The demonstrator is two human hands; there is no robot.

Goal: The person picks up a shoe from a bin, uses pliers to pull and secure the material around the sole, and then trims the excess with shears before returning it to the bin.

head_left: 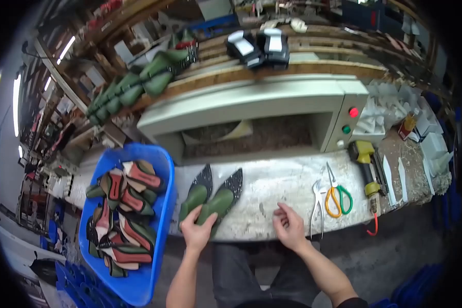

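Two pointed shoes with black studded toes and green lasts inside lie side by side on the worktop, the left shoe [196, 192] slightly behind the right shoe [226, 195]. My left hand [196, 230] grips the heel end of the right shoe between thumb and fingers, its fingertips reaching the left one's heel too. Over the front of the bench, my right hand [290, 226] has loosely curled fingers and nothing visible in them. Just right of it lie metal pincers [317, 205], then scissors [339, 197] with one orange and one green handle.
A blue bin [165, 220] of shoes with reddish soles stands at the left. Behind the worktop [264, 190] sits a pale machine [251, 105] with red and green buttons. A yellow-black tool [365, 167] with a red hose lies right. Green lasts [133, 84] line the shelf.
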